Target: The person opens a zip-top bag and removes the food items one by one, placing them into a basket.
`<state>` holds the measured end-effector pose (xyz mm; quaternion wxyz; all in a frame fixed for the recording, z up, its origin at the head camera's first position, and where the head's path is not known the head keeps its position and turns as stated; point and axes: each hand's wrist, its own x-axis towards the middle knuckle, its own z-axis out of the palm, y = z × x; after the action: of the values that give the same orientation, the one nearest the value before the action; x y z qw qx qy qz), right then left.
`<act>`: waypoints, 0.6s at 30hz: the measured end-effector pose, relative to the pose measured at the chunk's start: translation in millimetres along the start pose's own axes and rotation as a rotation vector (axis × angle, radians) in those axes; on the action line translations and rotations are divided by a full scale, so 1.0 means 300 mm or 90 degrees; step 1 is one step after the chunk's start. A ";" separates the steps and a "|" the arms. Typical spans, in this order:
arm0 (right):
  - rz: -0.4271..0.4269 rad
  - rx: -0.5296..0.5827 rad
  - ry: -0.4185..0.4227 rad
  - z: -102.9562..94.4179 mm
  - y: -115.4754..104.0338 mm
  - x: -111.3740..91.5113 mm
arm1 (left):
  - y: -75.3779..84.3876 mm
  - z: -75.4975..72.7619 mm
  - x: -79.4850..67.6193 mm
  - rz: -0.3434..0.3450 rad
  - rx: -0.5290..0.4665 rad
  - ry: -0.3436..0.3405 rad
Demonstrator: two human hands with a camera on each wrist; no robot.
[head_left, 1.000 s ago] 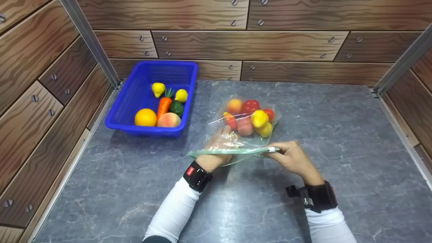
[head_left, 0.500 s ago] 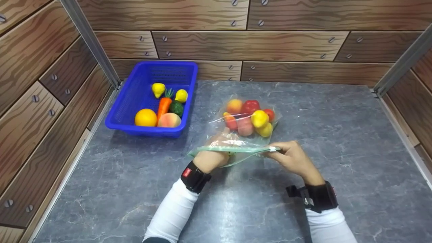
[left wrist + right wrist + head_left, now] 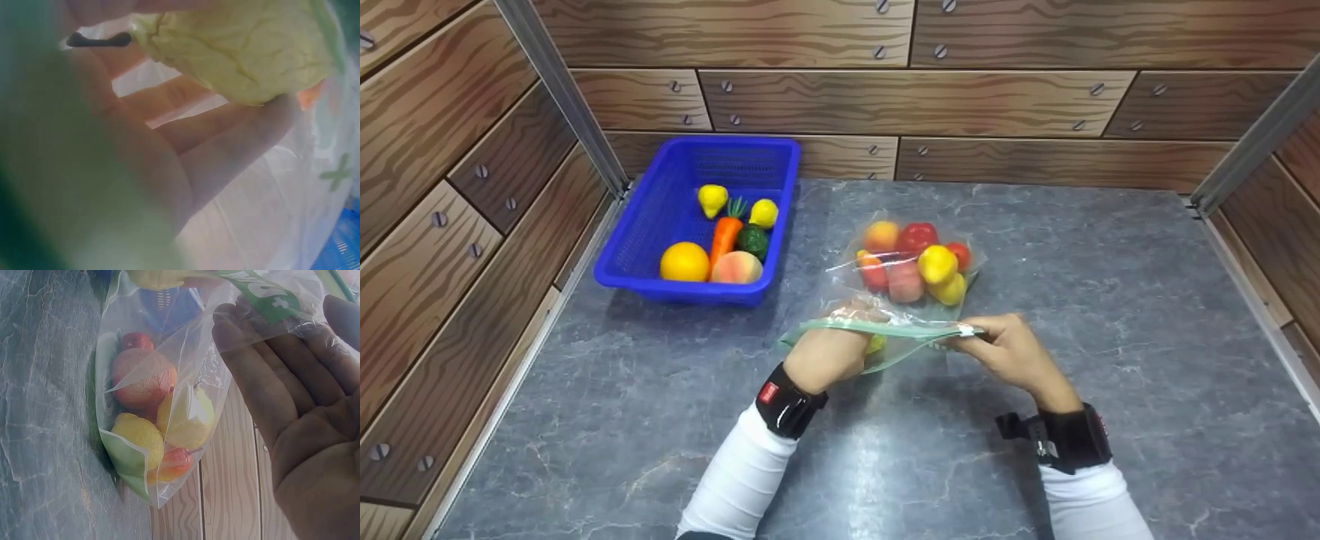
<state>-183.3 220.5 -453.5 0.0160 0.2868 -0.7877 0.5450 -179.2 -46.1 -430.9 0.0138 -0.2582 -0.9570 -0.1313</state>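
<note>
The yellow pear (image 3: 242, 50) is grasped by the left hand (image 3: 834, 346) inside the clear bag (image 3: 911, 329), at its near mouth; the right edge, pinched by the right hand (image 3: 1006, 351), is best kept taut

Left hand (image 3: 831, 352) cupped, fingers (image 3: 230, 143) apart; right hand (image 3: 1011, 356) pinching.
</note>
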 end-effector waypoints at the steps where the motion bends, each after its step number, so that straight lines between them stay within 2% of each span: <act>1: -0.001 -0.001 0.000 0.000 0.000 -0.001 | 0.003 -0.004 -0.005 0.007 -0.001 0.005; 4: -0.006 -0.005 0.003 0.000 0.002 -0.002 | 0.008 -0.014 -0.016 0.034 0.005 0.029; 8: -0.014 -0.003 0.007 0.000 0.004 -0.003 | 0.011 -0.028 -0.029 0.053 -0.001 0.040; 14: -0.016 0.014 0.015 -0.003 0.005 -0.004 | 0.018 -0.050 -0.045 0.111 0.011 0.087; 18: -0.015 0.022 0.014 -0.005 0.006 -0.004 | 0.029 -0.065 -0.051 0.134 0.014 0.090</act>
<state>-183.5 222.9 -454.8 0.0260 0.2903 -0.7743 0.5616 -162.5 -51.5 -411.3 0.0973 -0.3469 -0.9228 -0.1365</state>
